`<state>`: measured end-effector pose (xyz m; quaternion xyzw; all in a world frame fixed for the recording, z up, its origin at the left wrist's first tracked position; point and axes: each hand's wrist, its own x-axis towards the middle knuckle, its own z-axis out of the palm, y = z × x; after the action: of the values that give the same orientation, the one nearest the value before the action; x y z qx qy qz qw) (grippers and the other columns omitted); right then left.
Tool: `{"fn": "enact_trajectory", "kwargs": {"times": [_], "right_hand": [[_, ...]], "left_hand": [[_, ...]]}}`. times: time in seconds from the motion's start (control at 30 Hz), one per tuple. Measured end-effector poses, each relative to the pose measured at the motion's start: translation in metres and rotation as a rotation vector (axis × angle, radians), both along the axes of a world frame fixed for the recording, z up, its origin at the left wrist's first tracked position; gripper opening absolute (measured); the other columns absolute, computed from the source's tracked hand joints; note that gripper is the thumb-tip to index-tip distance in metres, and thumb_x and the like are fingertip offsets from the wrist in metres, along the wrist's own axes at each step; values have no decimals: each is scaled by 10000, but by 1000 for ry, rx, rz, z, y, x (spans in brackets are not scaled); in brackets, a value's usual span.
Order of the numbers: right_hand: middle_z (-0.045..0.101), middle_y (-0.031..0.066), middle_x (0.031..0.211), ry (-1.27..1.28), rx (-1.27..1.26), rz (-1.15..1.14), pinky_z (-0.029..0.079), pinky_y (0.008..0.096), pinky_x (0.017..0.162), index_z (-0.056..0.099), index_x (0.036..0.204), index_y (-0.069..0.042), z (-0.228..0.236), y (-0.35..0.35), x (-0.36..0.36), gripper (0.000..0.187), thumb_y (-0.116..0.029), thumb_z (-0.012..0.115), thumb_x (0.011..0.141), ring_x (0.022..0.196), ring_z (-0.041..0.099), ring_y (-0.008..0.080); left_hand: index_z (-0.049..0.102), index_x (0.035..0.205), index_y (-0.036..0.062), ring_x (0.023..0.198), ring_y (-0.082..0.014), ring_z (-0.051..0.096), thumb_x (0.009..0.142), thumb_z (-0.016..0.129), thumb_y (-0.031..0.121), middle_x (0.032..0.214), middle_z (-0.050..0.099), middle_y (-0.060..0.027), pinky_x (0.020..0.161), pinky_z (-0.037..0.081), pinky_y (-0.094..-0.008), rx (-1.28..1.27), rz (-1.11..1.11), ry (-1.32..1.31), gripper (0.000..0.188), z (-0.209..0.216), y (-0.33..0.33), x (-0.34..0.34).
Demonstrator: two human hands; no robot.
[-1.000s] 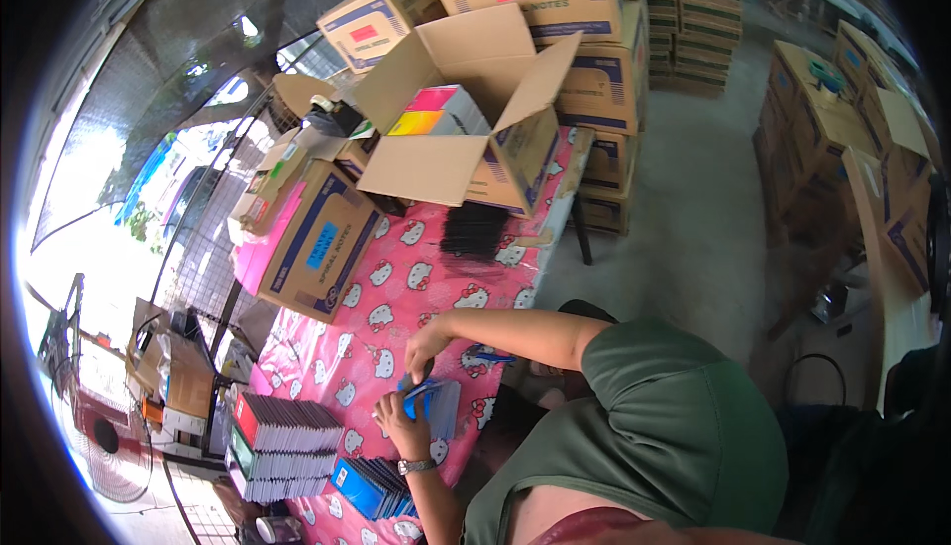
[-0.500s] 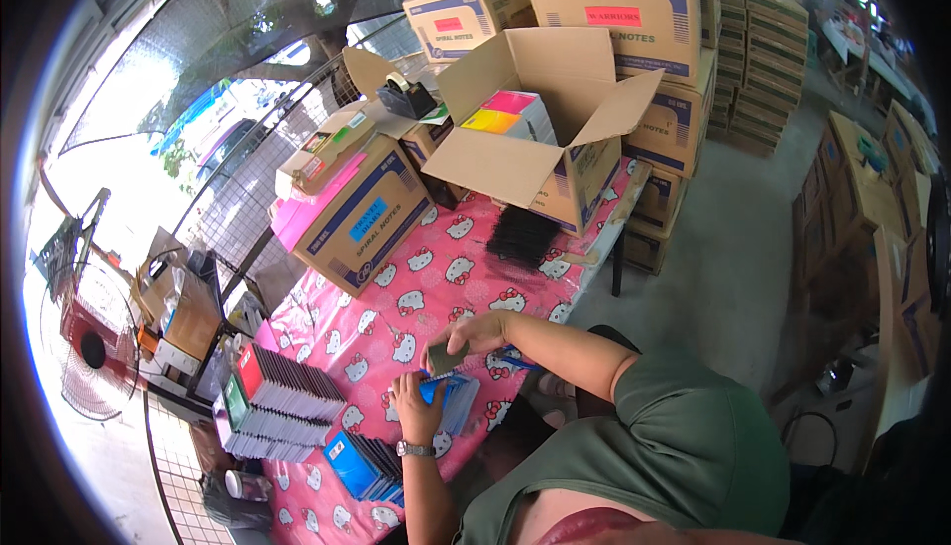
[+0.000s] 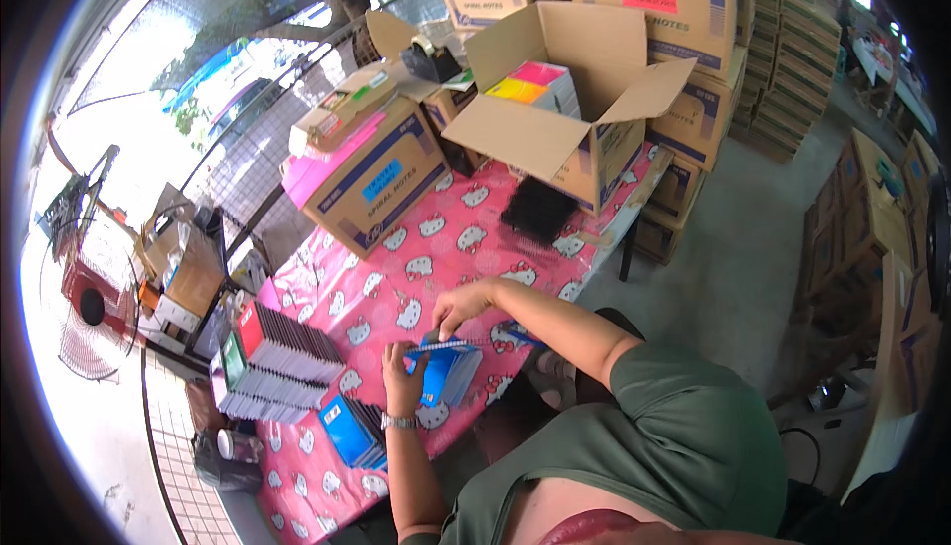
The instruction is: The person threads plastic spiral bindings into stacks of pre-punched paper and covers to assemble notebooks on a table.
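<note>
My left hand (image 3: pixel 399 381) is closed on the near-left side of a blue spiral notebook (image 3: pixel 424 380), which is lifted at an angle. Its spiral edge faces up. My right hand (image 3: pixel 462 309) pinches a small grey-brown block-like piece (image 3: pixel 431 338) at that upper edge; my fingers partly hide it. Beside the raised notebook, a stack of blue notebooks (image 3: pixel 458 382) sits on the pink patterned tablecloth (image 3: pixel 421 231). Left of my left wrist lies another row of blue notebooks (image 3: pixel 349 433).
Stacked red and green notebooks (image 3: pixel 287 362) stand at the table's left. Farther back are a closed carton (image 3: pixel 381 183), a black brush (image 3: pixel 538 210) and an open carton (image 3: pixel 594 163) with colourful notepads. A tape dispenser (image 3: pixel 429 57) rests behind. Stacked cartons (image 3: pixel 684 109) rise at the right.
The blue notebook at my left hand has tipped up. My right hand has moved in with the grey-brown piece to its spiral edge. The view has shifted slightly.
</note>
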<state>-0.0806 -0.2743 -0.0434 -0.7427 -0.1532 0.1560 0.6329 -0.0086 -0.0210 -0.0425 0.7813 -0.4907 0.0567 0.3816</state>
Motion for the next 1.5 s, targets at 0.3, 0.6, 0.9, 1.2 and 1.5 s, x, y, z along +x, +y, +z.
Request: {"fn": "enact_trajectory", "kwargs": {"times": [0.3,0.6,0.9,1.2,1.5], "right_hand": [[744,85,899,-45,-512,-726,526,339,835,768,964,-104,-57,-24,8,450,-487,785,730,900,697,217],[368,193,1500,-366,-1197,-890,367,531,1055,372,1462,-60,-126,41,-112,759,-438,666,873,1291,423,439],[640,125,1162,-683,-519,-1005,411,446,977,637,1191,-33,-31,95,-97,393,-175,707,831,1105,565,324],[652,72,1165,-761,-680,-803,410,436,954,665,1166,-48,17,139,-61,401,-217,728,808,1072,570,267],[702,124,973,-578,-262,-743,524,347,776,694,1109,-7,2,129,-55,260,-142,665,889,852,665,258]], "left_hand": [[613,978,4,750,-209,632,814,747,107,831,640,-103,682,499,-323,7,44,164,235,-2,-1,1],[644,1109,-88,720,-134,661,918,676,57,917,682,-89,608,575,-252,-487,273,675,243,-36,23,-9],[673,1116,-52,724,-77,626,910,675,27,852,668,-42,641,577,-246,-400,306,617,221,-37,14,-15],[687,1038,-55,715,-74,637,923,637,11,828,691,-39,628,558,-235,-422,294,613,142,-38,13,-16],[701,1008,-56,706,-111,687,874,643,-49,803,725,-74,623,545,-233,-436,316,425,146,-44,14,-20]]}}
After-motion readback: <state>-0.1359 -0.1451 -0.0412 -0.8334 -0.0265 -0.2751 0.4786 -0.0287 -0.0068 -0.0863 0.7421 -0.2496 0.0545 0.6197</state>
